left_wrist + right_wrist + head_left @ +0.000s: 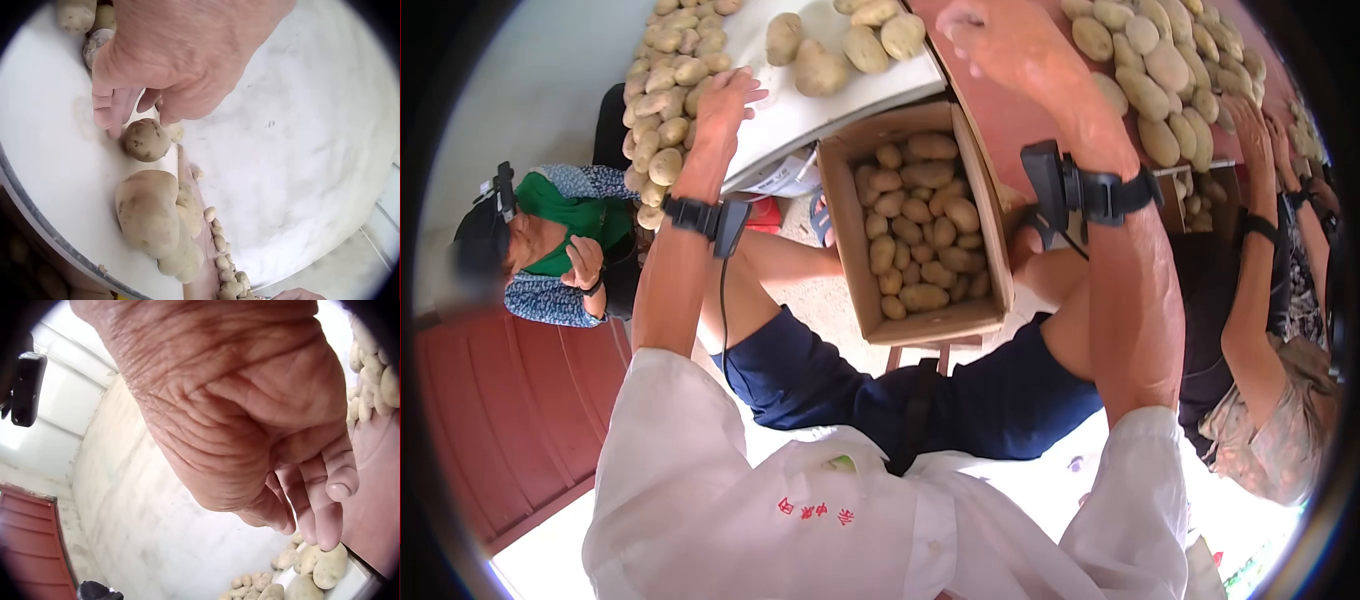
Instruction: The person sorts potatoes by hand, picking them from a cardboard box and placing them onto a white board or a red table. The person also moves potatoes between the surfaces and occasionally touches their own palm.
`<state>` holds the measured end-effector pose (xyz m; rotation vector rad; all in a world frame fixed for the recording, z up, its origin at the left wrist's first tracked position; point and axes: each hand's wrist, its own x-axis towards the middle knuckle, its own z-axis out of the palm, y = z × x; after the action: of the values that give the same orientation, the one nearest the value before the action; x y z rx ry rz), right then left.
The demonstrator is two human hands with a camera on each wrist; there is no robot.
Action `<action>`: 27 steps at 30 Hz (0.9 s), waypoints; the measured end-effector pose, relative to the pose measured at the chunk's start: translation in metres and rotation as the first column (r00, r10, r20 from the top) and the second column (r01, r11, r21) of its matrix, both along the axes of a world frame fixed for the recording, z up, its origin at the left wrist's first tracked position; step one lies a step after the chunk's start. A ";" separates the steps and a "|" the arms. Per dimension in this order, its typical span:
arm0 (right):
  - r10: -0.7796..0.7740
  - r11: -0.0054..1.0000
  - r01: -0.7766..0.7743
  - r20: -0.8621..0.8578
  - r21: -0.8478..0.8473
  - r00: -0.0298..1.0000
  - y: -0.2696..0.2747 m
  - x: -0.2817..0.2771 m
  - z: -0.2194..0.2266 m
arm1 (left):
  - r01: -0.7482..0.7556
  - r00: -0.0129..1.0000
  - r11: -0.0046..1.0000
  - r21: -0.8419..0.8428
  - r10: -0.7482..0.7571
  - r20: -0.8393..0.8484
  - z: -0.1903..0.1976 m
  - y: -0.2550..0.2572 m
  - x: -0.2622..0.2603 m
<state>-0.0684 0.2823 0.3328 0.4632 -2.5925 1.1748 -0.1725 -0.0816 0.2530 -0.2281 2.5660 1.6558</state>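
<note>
My left hand [725, 108] is over the left part of the white tabletop [765, 135], beside a long heap of potatoes [670, 100]. In the left wrist view its fingers hang loosely bent, with a small round potato [147, 141] right by the fingertips. A larger knobbly potato [148, 212] lies further along the white top. My right hand [1010, 45] reaches over the red tabletop [990, 110], fingers relaxed and nothing in them. From the right wrist, its fingertips overlap several potatoes [329, 565] on the white top.
Between my knees a cardboard box [840, 225] holds many potatoes [925, 175]. Another potato heap [1170, 70] covers the red top at right. One person [550, 235] sits at left; other people's arms [1255, 250] reach in from the right.
</note>
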 end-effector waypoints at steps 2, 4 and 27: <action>0.030 0.990 -0.056 -0.189 -0.131 0.981 -0.002 0.016 0.004 | 0.033 0.999 0.998 -0.055 -0.033 0.001 0.015 0.016 0.036; -0.015 0.996 0.001 -0.165 -0.088 0.986 -0.002 0.014 0.004 | 0.104 0.993 0.987 -0.122 -0.109 -0.035 0.015 0.031 0.072; -0.024 0.998 0.009 -0.246 -0.063 0.969 0.004 -0.012 -0.019 | 0.708 0.589 0.311 -0.634 -0.755 0.288 -0.213 0.201 0.170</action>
<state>-0.0804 0.2866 0.3139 0.5372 -2.3379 1.1108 -0.0024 0.1192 0.0396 0.8859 2.5258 0.2988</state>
